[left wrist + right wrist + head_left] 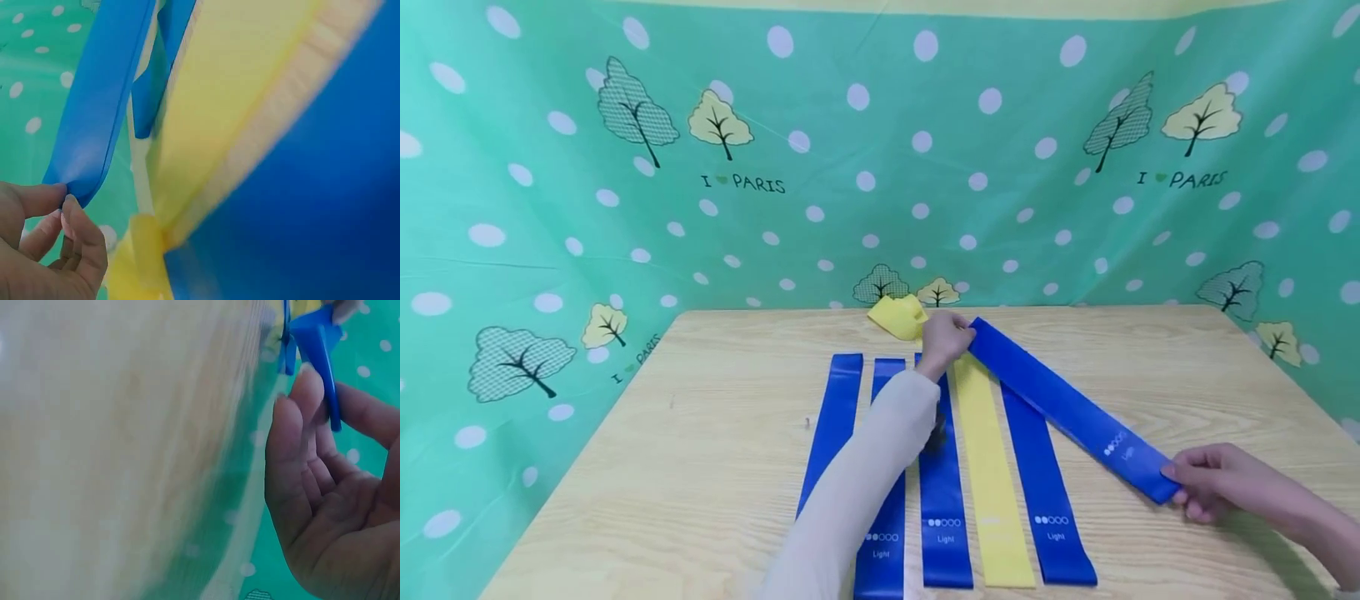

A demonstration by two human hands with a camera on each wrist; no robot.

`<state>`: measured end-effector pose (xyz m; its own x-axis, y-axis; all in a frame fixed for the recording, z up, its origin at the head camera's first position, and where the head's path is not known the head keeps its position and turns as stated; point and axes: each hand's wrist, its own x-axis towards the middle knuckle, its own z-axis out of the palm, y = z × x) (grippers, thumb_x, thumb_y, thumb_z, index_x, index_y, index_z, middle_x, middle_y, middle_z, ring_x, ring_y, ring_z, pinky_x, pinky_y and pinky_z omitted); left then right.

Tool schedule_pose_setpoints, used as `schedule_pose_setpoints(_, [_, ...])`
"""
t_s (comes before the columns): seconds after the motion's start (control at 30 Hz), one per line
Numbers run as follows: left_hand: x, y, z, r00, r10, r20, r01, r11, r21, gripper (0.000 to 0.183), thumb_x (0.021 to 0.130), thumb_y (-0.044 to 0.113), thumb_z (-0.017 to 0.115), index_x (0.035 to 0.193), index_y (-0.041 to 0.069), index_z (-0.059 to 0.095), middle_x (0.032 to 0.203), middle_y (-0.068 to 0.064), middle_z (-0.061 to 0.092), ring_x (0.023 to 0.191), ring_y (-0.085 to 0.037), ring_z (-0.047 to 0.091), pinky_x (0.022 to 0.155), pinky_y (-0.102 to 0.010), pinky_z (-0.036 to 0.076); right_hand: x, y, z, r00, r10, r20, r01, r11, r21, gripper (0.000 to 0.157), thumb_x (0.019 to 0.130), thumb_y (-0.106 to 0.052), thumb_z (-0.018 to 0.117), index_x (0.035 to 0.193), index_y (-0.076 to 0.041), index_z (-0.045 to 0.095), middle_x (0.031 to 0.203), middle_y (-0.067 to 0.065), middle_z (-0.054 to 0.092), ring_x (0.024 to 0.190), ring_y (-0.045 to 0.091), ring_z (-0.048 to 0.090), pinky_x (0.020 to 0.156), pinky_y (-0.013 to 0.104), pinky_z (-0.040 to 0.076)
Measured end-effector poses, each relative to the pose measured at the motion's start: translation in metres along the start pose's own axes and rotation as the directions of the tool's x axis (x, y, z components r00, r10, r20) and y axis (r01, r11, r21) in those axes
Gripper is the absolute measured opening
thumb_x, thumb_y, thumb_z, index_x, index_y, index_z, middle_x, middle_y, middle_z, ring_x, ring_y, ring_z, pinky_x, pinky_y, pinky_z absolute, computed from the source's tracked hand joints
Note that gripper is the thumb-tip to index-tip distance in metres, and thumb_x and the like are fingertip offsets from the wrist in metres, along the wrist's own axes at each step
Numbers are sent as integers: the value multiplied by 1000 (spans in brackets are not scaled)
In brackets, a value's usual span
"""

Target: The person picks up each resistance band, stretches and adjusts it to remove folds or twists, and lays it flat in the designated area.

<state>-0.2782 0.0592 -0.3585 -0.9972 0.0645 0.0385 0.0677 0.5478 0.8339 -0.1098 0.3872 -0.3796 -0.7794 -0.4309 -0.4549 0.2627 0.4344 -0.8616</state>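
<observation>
A blue resistance band (1060, 396), marked "Light" near its lower end, is stretched out flat and slanted above the right part of the table. My left hand (946, 340) pinches its upper far end between thumb and fingers, as the left wrist view also shows. At the near right end, my right hand (1217, 479) grips the band between thumb and fingers. Below it lie a yellow band (996, 492) and another blue band (1051, 492), side by side. My left forearm passes over more blue bands and partly hides them.
Further left on the wooden table (662, 467) lie a blue band (842, 400), a second one (880, 575) and a third (946, 500), roughly parallel. A crumpled yellow band (895, 317) sits at the back edge. Behind hangs a green dotted cloth (925, 167).
</observation>
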Motion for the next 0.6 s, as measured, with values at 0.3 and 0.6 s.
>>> schedule_pose_setpoints(0.3, [4, 39, 37, 998, 62, 28, -67, 966, 249, 15, 91, 20, 64, 99, 17, 76, 92, 3, 73, 72, -9, 64, 61, -23, 49, -12, 10, 32, 985, -29, 167, 0, 985, 173, 27, 102, -11, 38, 86, 0, 57, 83, 3, 69, 68, 5, 65, 61, 18, 52])
schedule_pose_setpoints(0.6, [6, 69, 75, 994, 80, 73, -99, 945, 313, 22, 90, 17, 62, 71, 17, 73, 48, 7, 56, 39, -4, 47, 41, -18, 35, -13, 9, 50, 974, -106, 200, 58, 970, 234, 31, 101, -8, 40, 84, 15, 51, 84, 4, 70, 70, 6, 66, 62, 17, 52])
